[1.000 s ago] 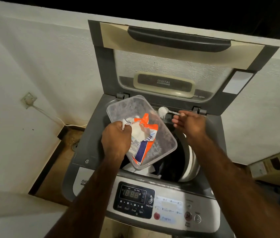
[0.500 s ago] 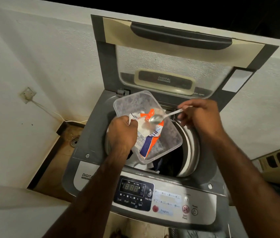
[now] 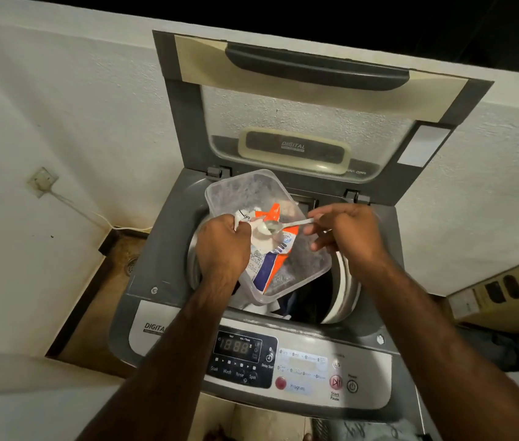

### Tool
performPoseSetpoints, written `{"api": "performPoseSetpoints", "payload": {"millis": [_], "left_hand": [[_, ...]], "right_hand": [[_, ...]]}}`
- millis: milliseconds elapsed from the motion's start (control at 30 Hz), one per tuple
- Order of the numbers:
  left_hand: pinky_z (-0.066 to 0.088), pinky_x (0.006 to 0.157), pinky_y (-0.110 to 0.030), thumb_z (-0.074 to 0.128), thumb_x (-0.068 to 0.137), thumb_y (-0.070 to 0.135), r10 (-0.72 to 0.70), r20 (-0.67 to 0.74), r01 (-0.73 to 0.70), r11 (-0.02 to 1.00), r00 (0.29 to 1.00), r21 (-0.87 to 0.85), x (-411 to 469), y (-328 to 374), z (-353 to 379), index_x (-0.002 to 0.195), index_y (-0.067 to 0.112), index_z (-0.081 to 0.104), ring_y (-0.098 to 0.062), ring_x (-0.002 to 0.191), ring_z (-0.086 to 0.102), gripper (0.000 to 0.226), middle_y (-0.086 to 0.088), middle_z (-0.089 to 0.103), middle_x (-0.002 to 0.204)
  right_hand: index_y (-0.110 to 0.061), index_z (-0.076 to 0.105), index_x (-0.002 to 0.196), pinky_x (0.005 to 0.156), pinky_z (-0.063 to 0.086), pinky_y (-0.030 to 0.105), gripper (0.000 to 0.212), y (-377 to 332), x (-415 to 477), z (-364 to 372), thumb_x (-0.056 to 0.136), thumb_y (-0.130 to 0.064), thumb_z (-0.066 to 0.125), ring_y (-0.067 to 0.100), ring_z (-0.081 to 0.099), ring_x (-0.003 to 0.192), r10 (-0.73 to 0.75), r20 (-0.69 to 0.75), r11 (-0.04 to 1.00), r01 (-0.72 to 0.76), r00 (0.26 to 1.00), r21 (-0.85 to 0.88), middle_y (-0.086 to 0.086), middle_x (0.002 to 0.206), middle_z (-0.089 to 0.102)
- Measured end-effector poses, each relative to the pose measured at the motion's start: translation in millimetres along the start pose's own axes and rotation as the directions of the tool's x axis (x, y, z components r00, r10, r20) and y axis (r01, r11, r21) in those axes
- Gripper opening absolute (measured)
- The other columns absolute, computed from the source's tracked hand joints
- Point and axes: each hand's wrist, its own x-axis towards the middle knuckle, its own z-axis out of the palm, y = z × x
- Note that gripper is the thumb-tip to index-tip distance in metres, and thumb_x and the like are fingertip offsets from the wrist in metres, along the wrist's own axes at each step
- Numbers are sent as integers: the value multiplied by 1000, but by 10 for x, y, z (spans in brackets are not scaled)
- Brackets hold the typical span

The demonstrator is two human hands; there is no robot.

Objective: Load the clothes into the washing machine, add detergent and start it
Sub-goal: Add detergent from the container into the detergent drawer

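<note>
Container [image 3: 253, 192]: cloudy clear plastic. Spoon [image 3: 278, 226]: shiny metal. Detergent pouch [image 3: 267, 265]: glossy film. Wall [image 3: 60, 122]: rough matt plaster.

Both forearms are bare from the lower edge of the view up to the wrists; no sleeve, cuff, watch or band shows on either. The left hand [image 3: 221, 246] is seen from the back, knuckles up, with nothing worn on it. The right hand [image 3: 348, 235] is also bare, no ring on the fingers that show. Fine hair is just visible along the forearms.
</note>
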Motion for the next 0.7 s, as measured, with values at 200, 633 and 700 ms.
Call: {"api": "performPoseSetpoints", "payload": {"millis": [200,633,700], "left_hand": [[41,49,-24,60,91,31,-18,6,18,1000,1000,3,48,0,55,70,9,63,-17,59,62,31,-3,67,68],[33,45,-17,60,92,35,-35,13,35,999,999,15,194,-140,38,68,16,60,-7,54,60,31,5,66,66],[35,44,-19,60,93,34,-34,14,34,999,999,13,190,-146,35,66,16,57,-8,55,61,32,5,65,67]], "right_hand": [[-5,75,97,48,47,23,20,-72,138,-265,90,-7,56,22,68,54,93,-60,979,-80,994,189,14,80,78],[-6,70,113,55,50,26,20,205,696,-38,101,-11,56,23,71,66,170,-148,981,-153,974,119,17,102,77],[-9,71,115,65,52,31,20,243,668,24,101,-11,57,23,71,73,161,-120,984,-150,980,93,15,107,76]]}}
